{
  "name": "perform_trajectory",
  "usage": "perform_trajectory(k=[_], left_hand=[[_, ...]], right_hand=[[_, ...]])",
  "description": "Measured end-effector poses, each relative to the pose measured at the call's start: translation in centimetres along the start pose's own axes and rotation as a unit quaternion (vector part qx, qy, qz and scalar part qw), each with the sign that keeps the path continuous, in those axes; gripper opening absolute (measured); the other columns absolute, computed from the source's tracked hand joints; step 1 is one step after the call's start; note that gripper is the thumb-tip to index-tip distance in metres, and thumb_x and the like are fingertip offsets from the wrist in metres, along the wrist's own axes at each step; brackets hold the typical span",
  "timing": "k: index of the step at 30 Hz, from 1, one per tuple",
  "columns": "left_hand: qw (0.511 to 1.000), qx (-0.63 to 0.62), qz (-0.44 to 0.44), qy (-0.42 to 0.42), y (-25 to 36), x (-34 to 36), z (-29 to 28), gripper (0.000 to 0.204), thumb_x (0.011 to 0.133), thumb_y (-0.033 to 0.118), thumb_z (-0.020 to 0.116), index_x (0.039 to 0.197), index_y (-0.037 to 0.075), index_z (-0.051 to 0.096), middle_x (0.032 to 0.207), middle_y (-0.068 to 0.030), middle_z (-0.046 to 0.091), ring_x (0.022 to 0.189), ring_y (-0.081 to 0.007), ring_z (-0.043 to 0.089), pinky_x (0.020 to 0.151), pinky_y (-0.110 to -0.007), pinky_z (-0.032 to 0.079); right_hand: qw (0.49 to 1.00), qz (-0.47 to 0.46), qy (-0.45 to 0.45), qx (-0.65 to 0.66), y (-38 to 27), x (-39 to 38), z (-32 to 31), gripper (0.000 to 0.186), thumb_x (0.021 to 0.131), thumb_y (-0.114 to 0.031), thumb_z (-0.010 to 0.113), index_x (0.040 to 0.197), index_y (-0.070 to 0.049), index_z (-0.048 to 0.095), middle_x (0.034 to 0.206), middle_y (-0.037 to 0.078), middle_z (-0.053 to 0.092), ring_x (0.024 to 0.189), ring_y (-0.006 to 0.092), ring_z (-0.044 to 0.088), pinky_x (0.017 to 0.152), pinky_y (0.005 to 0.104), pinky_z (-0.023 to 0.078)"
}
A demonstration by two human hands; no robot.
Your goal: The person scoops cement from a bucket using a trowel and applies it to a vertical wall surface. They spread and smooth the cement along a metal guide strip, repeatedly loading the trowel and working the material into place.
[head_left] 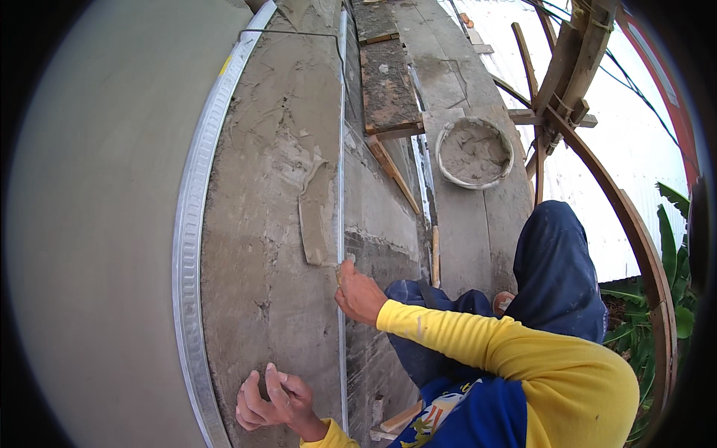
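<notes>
- A damp grey ledge (254, 276) runs between two metal strips (188, 246)
- The smeared trowel (317, 220) lies on it, ahead-left of the right hand (361, 296) – the nearer one – long axis along the ledge
- Right fingers grip its handle; left hand (276, 403) curls loosely, unladen
- Bucket (478, 185) on boards (455, 254) holds grey mortar (472, 151)

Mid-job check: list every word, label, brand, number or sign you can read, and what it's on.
Shirt: printed letters and a graphic, creased and too incomplete to read as a word.
Metal strip: a yellow patch, too small to tell if it bears text.
Trowel and bucket: no text visible.
</notes>
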State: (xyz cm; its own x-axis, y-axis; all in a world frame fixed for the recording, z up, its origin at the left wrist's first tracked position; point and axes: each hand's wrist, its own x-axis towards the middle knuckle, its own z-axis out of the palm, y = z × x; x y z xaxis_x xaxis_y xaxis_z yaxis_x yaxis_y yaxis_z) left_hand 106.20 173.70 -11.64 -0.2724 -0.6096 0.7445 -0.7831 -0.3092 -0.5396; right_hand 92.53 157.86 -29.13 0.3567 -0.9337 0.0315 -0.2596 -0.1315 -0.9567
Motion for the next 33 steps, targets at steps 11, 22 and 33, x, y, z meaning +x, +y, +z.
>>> perform_trajectory(k=[11,22,33], left_hand=[[0.989,-0.036,0.051,-0.132,-2.6,0.3,-4.7,0.018,0.092,0.02,0.068,0.107,0.017,0.077,0.126,-0.0073,0.069,0.12,-0.0327,0.056,0.107,-0.052,0.038],[0.987,0.049,0.081,-0.129,-3.4,-0.1,-4.3,0.026,0.096,0.03,0.069,0.117,0.018,0.077,0.126,-0.0066,0.067,0.121,-0.0324,0.057,0.106,-0.05,0.039],[0.984,0.07,0.095,-0.131,-2.5,1.1,-3.4,0.026,0.096,0.035,0.068,0.115,0.022,0.079,0.121,-0.0056,0.064,0.119,-0.0319,0.054,0.104,-0.051,0.038]], right_hand=[[0.939,0.146,0.015,0.31,5.6,8.4,-6.5,0.04,0.095,-0.014,0.07,0.117,0.006,0.043,0.082,0.02,0.069,0.056,0.0286,0.07,0.05,0.0434,0.055],[0.947,0.014,-0.095,0.307,-1.0,3.6,-6.6,0.041,0.096,-0.014,0.07,0.125,0.0,0.044,0.086,0.022,0.067,0.068,0.0324,0.069,0.063,0.0468,0.055],[0.957,0.101,0.056,0.267,6.4,5.5,-0.7,0.038,0.094,-0.01,0.067,0.122,0.0,0.043,0.084,0.026,0.066,0.069,0.0431,0.069,0.062,0.0529,0.055]])
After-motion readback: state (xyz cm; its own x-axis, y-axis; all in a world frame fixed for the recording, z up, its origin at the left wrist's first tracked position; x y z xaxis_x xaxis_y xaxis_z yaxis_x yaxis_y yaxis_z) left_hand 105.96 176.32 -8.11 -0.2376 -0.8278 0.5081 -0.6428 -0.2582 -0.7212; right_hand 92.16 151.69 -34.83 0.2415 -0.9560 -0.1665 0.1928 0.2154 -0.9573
